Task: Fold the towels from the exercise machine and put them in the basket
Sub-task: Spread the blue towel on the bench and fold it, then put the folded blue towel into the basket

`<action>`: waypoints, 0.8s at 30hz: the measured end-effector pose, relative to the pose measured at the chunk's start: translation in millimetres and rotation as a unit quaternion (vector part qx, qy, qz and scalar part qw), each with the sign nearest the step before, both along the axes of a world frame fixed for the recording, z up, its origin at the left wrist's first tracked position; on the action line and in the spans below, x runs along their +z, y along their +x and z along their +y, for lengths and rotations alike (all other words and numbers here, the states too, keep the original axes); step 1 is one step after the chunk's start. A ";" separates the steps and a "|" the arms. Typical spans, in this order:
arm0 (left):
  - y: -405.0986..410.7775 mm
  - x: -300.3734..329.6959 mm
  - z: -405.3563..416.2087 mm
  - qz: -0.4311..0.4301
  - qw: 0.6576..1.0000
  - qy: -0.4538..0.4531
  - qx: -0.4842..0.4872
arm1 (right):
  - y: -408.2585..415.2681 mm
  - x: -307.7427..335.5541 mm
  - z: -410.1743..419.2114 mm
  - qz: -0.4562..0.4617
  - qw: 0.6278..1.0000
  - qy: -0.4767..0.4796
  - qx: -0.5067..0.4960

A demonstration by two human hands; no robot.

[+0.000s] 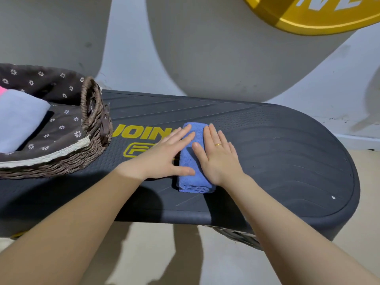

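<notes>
While the folded blue towel [192, 161] lies on the dark ribbed platform [277, 161] of the exercise machine, it is pressed flat by the left hand [166, 155] and the right hand [218, 157], fingers straight, nothing grasped. The wicker basket [90, 140], holding a pale folded towel [18, 118], stands near on the left.

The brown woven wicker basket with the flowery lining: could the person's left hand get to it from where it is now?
Probably yes. The left hand lies flat on the folded blue towel, and the brown woven wicker basket stands just left on the same dark platform, with nothing between.
</notes>
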State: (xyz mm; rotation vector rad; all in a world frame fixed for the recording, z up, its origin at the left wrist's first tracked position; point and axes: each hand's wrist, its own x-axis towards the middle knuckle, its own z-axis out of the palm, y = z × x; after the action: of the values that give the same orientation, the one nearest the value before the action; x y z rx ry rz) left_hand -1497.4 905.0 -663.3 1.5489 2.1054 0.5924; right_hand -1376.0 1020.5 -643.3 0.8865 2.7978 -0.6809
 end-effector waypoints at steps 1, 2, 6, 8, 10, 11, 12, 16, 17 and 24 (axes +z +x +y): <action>-1.0 -1.0 0.9 0.016 1.000 -0.001 -0.004 | -6.7 0.1 6.0 0.001 1.000 0.011 -0.008; -2.0 -1.3 2.3 0.040 0.999 -0.005 -0.011 | -13.1 0.5 12.0 0.005 1.000 0.016 -0.012; -4.3 2.4 4.5 0.106 0.993 -0.049 -0.030 | -26.2 -6.3 21.8 0.009 1.000 -0.013 -0.025; -2.8 5.7 4.4 0.110 0.991 -0.073 -0.032 | -20.0 -8.0 17.4 0.022 0.998 -0.035 -0.040; -1.4 9.2 5.5 0.119 0.988 -0.091 -0.029 | -8.6 -8.0 10.8 0.036 0.997 -0.052 -0.046; -0.6 11.3 6.1 0.127 0.987 -0.099 -0.027 | -2.0 -8.5 8.1 0.038 0.997 -0.054 -0.045; 0.3 13.1 6.5 0.136 0.984 -0.109 -0.022 | 4.2 -9.4 6.3 0.035 0.997 -0.050 -0.043; 3.1 15.5 6.8 0.150 0.978 -0.140 -0.019 | 21.4 -10.8 -1.5 -0.005 0.997 -0.049 -0.053; 3.4 15.0 6.7 0.150 0.978 -0.143 -0.022 | 23.2 -10.3 -4.2 -0.011 0.996 -0.063 -0.055; 16.4 15.2 4.0 0.189 0.969 -0.155 0.024 | 18.7 5.8 -19.0 0.037 0.985 -0.122 -0.119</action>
State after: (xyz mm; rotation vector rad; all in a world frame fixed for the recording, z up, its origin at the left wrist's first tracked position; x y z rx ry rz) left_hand -1480.9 909.0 -648.1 1.5225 2.3761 -0.0310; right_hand -1357.3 1001.5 -637.5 1.1743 2.6164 -1.0849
